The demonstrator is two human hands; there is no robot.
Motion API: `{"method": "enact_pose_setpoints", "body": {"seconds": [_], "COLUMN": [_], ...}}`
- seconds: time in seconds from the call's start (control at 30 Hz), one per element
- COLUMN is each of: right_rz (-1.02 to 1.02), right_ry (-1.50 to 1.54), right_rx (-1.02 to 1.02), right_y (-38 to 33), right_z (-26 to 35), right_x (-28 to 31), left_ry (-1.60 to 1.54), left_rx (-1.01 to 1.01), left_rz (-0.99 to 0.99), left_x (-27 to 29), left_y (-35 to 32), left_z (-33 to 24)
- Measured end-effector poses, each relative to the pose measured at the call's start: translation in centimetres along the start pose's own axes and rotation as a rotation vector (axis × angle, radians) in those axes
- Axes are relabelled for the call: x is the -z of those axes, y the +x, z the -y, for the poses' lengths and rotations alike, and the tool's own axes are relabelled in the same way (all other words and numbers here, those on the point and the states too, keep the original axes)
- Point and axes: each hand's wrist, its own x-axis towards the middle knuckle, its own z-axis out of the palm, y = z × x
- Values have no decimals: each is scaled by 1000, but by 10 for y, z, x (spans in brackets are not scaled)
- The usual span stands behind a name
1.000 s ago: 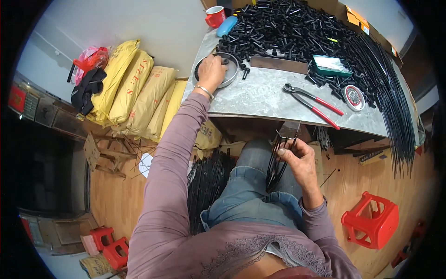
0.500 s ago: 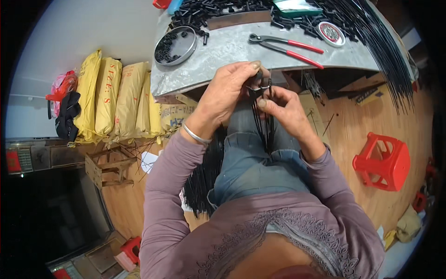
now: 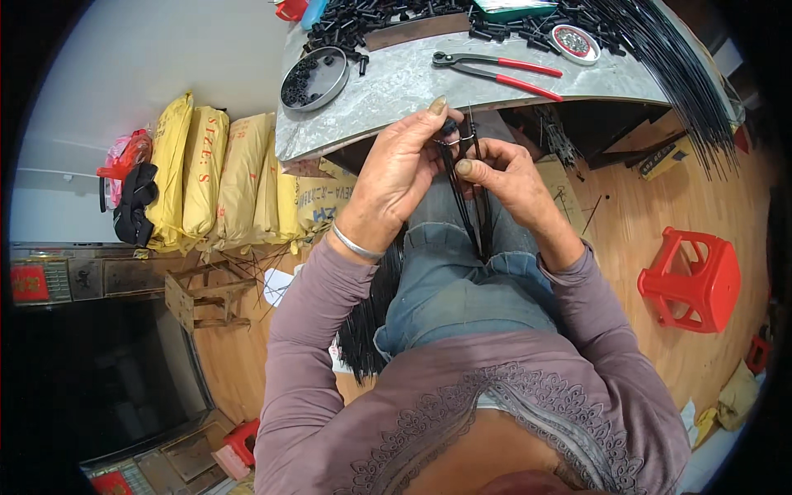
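Note:
In front of the table edge my two hands meet over a bundle of thin black rods [image 3: 467,216], which look like umbrella ribs and hang down toward my lap. My left hand [image 3: 386,177] is closed round the top of the bundle, beside a small black hub [image 3: 448,127], its thumb raised. A thin silvery wire [image 3: 453,143] crosses between the rods at the hub. With thumb and fingers pinched, my right hand [image 3: 516,186] grips rods of the same bundle; one rod stands up between the hands. My curled fingers partly hide the joint.
On the grey table [image 3: 396,95] lie red-handled pincers [image 3: 503,70], a round tin [image 3: 315,78] of small black parts, a lid of metal bits [image 3: 575,44], heaped black tubes [image 3: 355,21] and long black rods [image 3: 676,74]. Yellow sacks [image 3: 202,173] stand left, a red stool [image 3: 693,280] right.
The whole view has shifted slightly. My left thumb is lifted higher off the hub, exposing more of it and the wire. Both hands still hold the rods.

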Motion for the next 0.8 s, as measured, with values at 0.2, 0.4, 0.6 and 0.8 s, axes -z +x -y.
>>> {"method": "enact_pose_setpoints", "body": {"seconds": [0.2, 0.4, 0.6, 0.8], "right_rz": [-28, -48, -53, -66], "right_ry": [19, 28, -10, -16], "right_rx": [-14, -32, -11, -14], "right_y": [-2, -4, -4, -4], "right_z": [2, 4, 3, 4], "right_x": [-2, -4, -4, -6], "left_ry": [-17, -39, -81, -66], "left_rx": [-19, -50, -39, -54], "left_rz": [-99, -70, -82, -47], "left_x": [-15, -17, -14, -3], "left_y": [-2, -1, 1, 5], "left_z": [2, 5, 7, 12]}}
